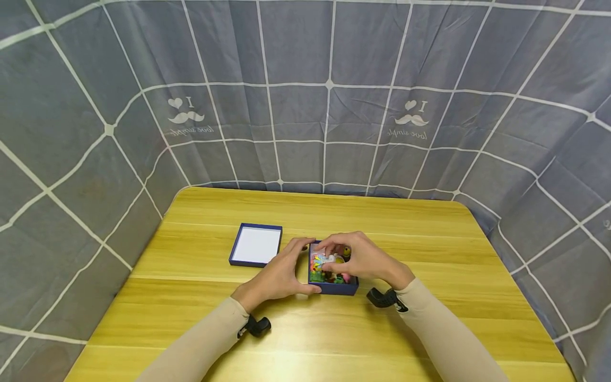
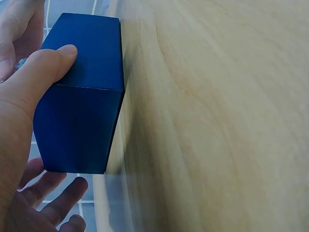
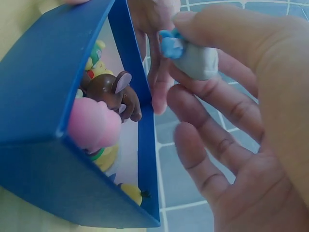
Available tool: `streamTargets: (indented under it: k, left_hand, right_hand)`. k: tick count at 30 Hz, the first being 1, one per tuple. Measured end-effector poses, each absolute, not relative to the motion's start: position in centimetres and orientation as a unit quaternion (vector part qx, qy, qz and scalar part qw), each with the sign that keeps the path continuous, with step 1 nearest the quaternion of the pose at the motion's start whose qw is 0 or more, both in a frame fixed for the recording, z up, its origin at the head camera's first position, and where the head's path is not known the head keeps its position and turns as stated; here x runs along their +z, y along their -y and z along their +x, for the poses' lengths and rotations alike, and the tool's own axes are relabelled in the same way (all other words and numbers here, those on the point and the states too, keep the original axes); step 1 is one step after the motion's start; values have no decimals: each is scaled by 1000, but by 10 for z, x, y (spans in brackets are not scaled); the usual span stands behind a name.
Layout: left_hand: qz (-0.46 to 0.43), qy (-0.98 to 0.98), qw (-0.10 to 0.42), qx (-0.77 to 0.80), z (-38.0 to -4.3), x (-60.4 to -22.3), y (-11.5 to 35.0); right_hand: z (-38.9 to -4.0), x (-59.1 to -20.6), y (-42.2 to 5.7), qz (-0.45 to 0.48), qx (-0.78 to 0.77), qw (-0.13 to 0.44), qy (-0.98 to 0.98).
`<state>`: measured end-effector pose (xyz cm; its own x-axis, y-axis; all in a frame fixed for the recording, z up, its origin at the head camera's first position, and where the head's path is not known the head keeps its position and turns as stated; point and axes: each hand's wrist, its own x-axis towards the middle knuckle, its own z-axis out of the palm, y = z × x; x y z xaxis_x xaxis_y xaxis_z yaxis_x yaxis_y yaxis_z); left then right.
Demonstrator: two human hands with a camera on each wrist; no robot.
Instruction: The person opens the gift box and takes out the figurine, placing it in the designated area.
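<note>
A blue box (image 1: 336, 289), its open top facing up in the head view, is packed with small colourful toy figurines. My left hand (image 1: 279, 273) holds the box at its left side, thumb on the near wall and fingers at the far one. Above the box, my right hand (image 1: 365, 257) pinches a small white and light-blue figurine (image 3: 198, 60) between thumb and fingers. Inside the box the right wrist view shows a brown figurine (image 3: 106, 92), a pink one (image 3: 91, 123) and a yellow one (image 3: 130, 192) in the corner.
A shallow blue lid (image 1: 258, 244) with a white inside lies on the wooden table (image 1: 406, 223), left of the box. Grey gridded curtains (image 1: 296, 111) surround the table at the back and sides.
</note>
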<state>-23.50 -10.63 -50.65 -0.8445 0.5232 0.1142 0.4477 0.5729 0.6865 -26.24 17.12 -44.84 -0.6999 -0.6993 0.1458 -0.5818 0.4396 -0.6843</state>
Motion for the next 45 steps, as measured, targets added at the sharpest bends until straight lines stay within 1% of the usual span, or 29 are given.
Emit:
streamTargets:
  k: [6,17,30,39,45]
  left_hand:
    - [275,-884,51,375,-235,-506,106]
    - [273,-883,52,379,-234,-509,106]
    - [276,-880,43,385,-234,-509,105]
    - [267,-882,55,385,-235,-510,105]
    - [265,-883,55,383,-235,-510,104]
  right_hand:
    - [-261,-450,-175,-384,-377,46,-842]
    - [-259,-452,-182,-367,-380,18,-849]
    - [-259,-455,-191,-333,-414,22,-847]
    - [-259,-458,-199,-331,-440,16,-835]
    - [-260,-460,-206,-313,-440,13,-842]
